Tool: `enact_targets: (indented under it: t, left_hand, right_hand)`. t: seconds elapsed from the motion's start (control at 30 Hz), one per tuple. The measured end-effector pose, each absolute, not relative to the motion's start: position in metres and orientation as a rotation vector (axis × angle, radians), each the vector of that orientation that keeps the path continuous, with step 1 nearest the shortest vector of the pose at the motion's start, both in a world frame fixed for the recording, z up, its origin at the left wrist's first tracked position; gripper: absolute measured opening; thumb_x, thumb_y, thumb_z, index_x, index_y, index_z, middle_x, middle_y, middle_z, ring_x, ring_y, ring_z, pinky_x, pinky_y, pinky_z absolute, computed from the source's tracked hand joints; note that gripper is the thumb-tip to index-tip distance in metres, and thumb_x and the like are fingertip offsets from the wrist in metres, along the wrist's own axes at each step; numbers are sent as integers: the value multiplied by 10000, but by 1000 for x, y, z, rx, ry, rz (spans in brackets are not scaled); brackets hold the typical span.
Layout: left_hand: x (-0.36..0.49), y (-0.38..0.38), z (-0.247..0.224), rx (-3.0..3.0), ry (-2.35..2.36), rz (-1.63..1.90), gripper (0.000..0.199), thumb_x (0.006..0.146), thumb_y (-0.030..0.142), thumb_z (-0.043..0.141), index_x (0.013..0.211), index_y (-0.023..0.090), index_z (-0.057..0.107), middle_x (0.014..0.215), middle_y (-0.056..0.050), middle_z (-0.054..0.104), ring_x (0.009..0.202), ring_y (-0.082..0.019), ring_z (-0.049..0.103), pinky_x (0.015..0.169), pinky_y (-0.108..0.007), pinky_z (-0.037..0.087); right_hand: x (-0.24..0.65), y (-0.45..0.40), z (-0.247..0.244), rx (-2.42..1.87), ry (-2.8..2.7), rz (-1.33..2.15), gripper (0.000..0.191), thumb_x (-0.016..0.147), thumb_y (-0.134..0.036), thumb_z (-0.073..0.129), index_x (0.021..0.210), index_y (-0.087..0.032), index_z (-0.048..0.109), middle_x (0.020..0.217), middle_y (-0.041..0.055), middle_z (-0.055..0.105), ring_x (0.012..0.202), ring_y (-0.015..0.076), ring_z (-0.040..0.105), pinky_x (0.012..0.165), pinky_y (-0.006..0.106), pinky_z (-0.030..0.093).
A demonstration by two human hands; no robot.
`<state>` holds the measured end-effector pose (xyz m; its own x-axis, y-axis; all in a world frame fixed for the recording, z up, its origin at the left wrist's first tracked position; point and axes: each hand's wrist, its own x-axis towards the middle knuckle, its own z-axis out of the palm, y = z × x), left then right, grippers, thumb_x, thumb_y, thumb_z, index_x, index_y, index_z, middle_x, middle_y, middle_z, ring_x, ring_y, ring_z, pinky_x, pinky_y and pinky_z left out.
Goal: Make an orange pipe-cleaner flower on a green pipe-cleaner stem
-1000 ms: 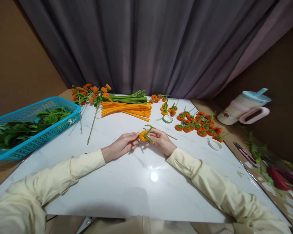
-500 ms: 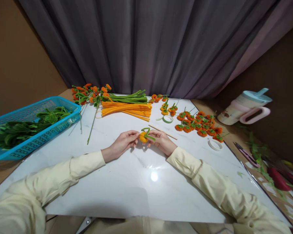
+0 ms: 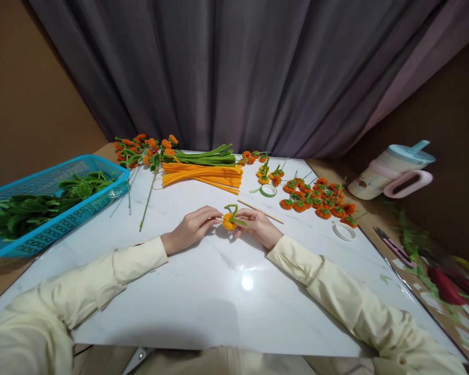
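Note:
Between my hands is a small yellow-orange pipe-cleaner pumpkin [image 3: 229, 222], with green pipe-cleaner strips [image 3: 232, 209] standing and curling out of its top. My right hand [image 3: 259, 227] grips it from the right, thumb and fingers closed near the green strips. From the left, my left hand [image 3: 194, 228] pinches at the pumpkin's edge with thumb and forefinger; the exact spot under those fingertips is too small to make out. A thin wooden stick [image 3: 261, 212] lies on the table just behind my right hand.
At left stands a blue basket [image 3: 101, 199] of green leaves. Behind my hands lie orange pipe cleaners [image 3: 203, 176], green pipe cleaners [image 3: 209, 156] and a green tape roll [image 3: 268, 191]. Orange pieces [image 3: 323, 200], a white tape roll [image 3: 344, 232], pliers [image 3: 394, 247] and a tumbler [image 3: 391, 172] are at right.
My left hand has shifted slightly left, and its fingers have drawn closer together at the pumpkin's edge. The pumpkin has turned a little; my right hand stays nearly still.

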<state>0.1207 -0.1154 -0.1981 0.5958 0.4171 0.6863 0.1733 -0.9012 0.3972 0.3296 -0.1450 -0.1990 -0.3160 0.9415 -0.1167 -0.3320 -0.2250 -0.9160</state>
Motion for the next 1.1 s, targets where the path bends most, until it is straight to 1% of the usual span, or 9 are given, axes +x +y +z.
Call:
enact_targets:
  t: [0.3,0.47,0.57,0.67,0.97,1.03,1.1]
  left_hand:
    - [121,-114,-200,2540,415,1130,153,900,130,468,1027,144,552,911,-85,630,855,-150,590,753,-268,490]
    - [123,-116,-199,2490,449,1081,99,903,159,471,946,147,560,850,-66,620,791,-135,586,715,-245,484]
    - [124,-118,-198,2484,439,1071,85,902,151,469,915,146,553,819,-57,611,753,-124,577,690,-229,478]
    - [123,-120,-198,2513,403,1089,84,898,129,465,912,145,546,797,-55,608,730,-118,572,672,-219,474]
    - [122,-123,-200,2722,277,1154,178,863,42,393,937,149,515,793,-69,626,755,-139,596,670,-235,494]
    - [122,-123,-201,2716,301,1157,182,859,39,387,932,149,511,783,-66,620,740,-137,591,657,-235,493]
    - [122,-123,-202,2688,347,1151,179,860,43,386,930,150,511,780,-62,612,721,-134,583,643,-233,489]
  right_hand:
    - [331,-144,-202,-878,-1084,1715,276,593,-271,801,778,-117,666,719,50,686,577,125,623,522,232,541]
    - [332,-144,-203,-863,-1155,1721,291,607,-290,793,799,-108,671,715,59,689,568,131,628,515,236,538]
    - [332,-144,-204,-858,-1189,1728,287,615,-278,790,812,-104,675,712,54,691,546,123,630,512,223,535]
    - [333,-144,-205,-830,-1225,1746,286,629,-279,783,824,-102,672,720,61,694,570,135,645,514,219,534]
    - [334,-145,-205,-814,-1278,1788,279,627,-276,784,809,-104,661,702,46,687,521,112,621,516,219,535]
    - [334,-145,-204,-823,-1279,1780,264,640,-271,773,810,-104,660,700,47,682,530,113,619,517,220,536]
    - [333,-146,-201,-811,-1264,1777,275,646,-264,765,846,-107,658,740,57,683,574,124,628,518,225,540]
